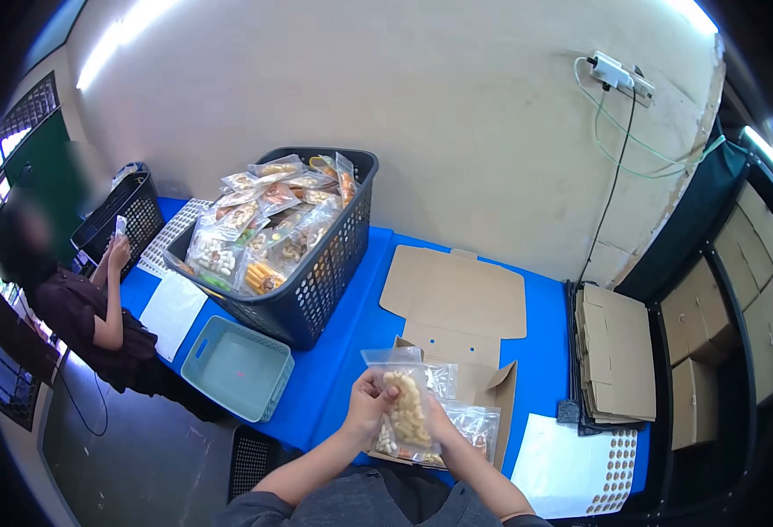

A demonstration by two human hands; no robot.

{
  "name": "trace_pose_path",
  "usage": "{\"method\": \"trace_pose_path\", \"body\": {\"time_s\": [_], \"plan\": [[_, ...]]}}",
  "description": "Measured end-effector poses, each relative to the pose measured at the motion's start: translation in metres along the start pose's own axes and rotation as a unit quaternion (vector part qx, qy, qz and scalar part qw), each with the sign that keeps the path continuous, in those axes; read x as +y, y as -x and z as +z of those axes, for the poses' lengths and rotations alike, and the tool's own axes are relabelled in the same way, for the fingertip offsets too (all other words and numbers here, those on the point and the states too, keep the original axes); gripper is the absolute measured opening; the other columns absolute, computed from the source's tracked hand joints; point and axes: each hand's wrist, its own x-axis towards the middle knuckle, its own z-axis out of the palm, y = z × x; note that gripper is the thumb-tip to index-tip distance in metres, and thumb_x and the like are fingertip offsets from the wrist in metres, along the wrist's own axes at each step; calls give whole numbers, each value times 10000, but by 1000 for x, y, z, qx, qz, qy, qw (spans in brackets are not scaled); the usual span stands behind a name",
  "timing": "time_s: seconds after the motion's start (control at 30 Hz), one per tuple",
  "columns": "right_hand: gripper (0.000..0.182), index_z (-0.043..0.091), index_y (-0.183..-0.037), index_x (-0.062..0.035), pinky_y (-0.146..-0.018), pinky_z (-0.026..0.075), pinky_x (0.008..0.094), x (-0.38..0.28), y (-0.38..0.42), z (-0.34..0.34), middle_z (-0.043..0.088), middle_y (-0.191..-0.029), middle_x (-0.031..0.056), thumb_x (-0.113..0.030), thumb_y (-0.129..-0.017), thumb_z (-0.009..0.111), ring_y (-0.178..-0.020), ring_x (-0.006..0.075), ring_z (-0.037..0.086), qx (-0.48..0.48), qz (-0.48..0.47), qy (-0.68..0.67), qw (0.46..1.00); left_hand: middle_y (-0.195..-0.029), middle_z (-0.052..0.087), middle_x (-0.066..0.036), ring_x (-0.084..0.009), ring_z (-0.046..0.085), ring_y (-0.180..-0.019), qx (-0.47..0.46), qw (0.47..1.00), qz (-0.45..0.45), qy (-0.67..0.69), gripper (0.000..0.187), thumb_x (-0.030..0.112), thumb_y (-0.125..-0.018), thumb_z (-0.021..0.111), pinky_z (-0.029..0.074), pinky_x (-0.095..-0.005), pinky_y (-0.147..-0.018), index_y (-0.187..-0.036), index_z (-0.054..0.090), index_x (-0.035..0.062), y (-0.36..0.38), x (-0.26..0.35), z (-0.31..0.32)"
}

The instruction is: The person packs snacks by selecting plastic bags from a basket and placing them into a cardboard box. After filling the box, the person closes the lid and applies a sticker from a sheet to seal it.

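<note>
Both hands, left hand (367,406) and right hand (439,422), have fingers wrapped around a clear snack bag (407,413), just above an open cardboard box (483,386) on the blue surface (351,338).

1. A blue table (360,329) runs along the wall.
2. On it: a dark basket (316,281) full of snack bags, a teal bin (237,369), an open carton (457,303).
3. Right end: flat cartons (617,356), a sticker sheet (580,470).
4. Left: a white sheet (172,309).
</note>
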Motion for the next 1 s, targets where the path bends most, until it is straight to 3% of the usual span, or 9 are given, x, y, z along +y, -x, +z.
{"method": "trace_pose_path", "body": {"time_s": [0.1,0.2,0.3,0.4,0.47,0.53,0.7,0.8,1.0], "plan": [[365,522,-1216,-35,-796,518,303,-2,11,2,617,-1044,48,-247,-926,588,-918,139,619,-92,35,-123,988,-900,641,-17,-101,627,-763,17,998,0,-55,288,216,-825,719,538,-238,-677,-942,514,51,9,-5,-1],[476,473,-1263,-32,-862,490,296,-6,12,-6,575,-1138,61,-287,-897,636,-1011,127,582,-176,51,-179,967,-979,637,-40,-125,616,-903,-27,997,-45,-50,325,326,-907,603,524,-283,-787,-1053,529,46,7,0,-1],[425,536,-1171,5,-858,484,268,-17,20,-10,607,-1111,77,-187,-836,714,-1002,110,588,-67,14,-51,996,-1346,455,-97,-182,449,-1222,-17,994,-50,-93,592,499,-968,367,357,-361,-1035,-1377,347,71,6,2,3],[346,568,-1092,-1,-847,486,262,-28,23,-1,614,-1112,86,-128,-813,727,-994,97,590,96,-84,65,990,-1365,426,-97,-191,458,-1217,-95,990,-89,-51,529,417,-995,381,368,-352,-1023,-1378,326,55,17,-6,0],[261,621,-933,-7,-753,474,255,-27,27,3,617,-909,31,-169,-786,763,-848,86,578,167,-117,100,974,-1319,460,-100,-183,455,-1219,-81,978,-110,-158,460,284,-995,457,379,-341,-1010,-1357,337,28,19,-20,-1],[248,622,-798,3,-634,420,253,-22,24,1,561,-770,10,-182,-763,783,-706,73,505,267,-257,404,836,-1277,496,-112,-178,459,-1214,-77,972,-49,-219,444,135,-959,525,354,-331,-1028,-1344,334,22,21,-21,11],[272,605,-721,-1,-572,357,251,-21,30,-4,515,-718,-2,-196,-753,791,-642,64,428,238,-200,250,917,-1182,558,-95,-149,538,-1107,-66,965,-43,-248,366,115,-950,547,427,-283,-938,-1272,417,-4,21,-12,19],[189,651,-856,-4,-621,413,199,-27,36,-9,611,-798,-9,-164,-813,743,-699,35,517,204,-138,236,940,-1154,580,-88,-139,549,-1081,-57,975,-33,-214,346,126,-954,545,439,-273,-913,-1257,448,-12,19,-17,14],[312,625,-1071,34,-799,492,259,-35,46,-29,655,-1003,63,-144,-831,716,-901,113,612,61,-89,144,984,-1150,589,-86,-123,554,-1046,-77,971,-34,-223,366,147,-962,536,455,-260,-870,-1276,448,-18,22,-23,2]]}}
